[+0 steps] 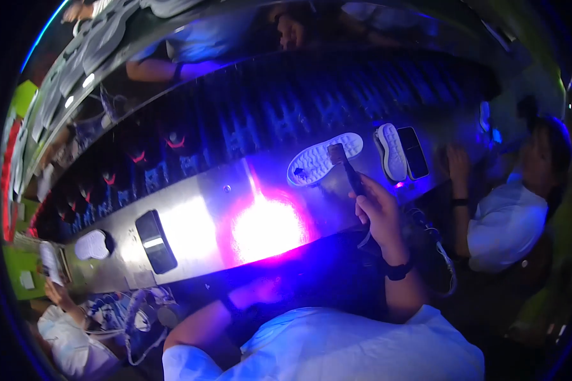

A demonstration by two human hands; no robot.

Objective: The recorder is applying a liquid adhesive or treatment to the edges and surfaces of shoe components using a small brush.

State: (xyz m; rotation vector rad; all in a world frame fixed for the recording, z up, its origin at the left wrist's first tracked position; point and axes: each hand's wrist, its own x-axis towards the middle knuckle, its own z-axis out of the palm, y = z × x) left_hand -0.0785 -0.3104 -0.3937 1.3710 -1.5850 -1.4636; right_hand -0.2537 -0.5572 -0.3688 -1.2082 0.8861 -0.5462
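Note:
My right hand (379,206) is closed around the dark handle of a brush (349,170). The brown bristle end of that brush is over a white shoe sole (311,166), which lies with its patterned side up on the metal bench (324,216). I cannot tell whether the bristles touch the sole. A small dark patch shows near the sole's left end. My left hand (265,289) is low, close to my body and below the bench edge, in dim blue light; its fingers are too blurred to make out.
Right of the sole, another white sole (394,152) lies beside a dark phone (415,152). At left are a second phone (156,241) and a white sole (92,245). Dark machinery (254,120) runs behind the bench. Co-workers sit at right (508,222) and lower left (73,343).

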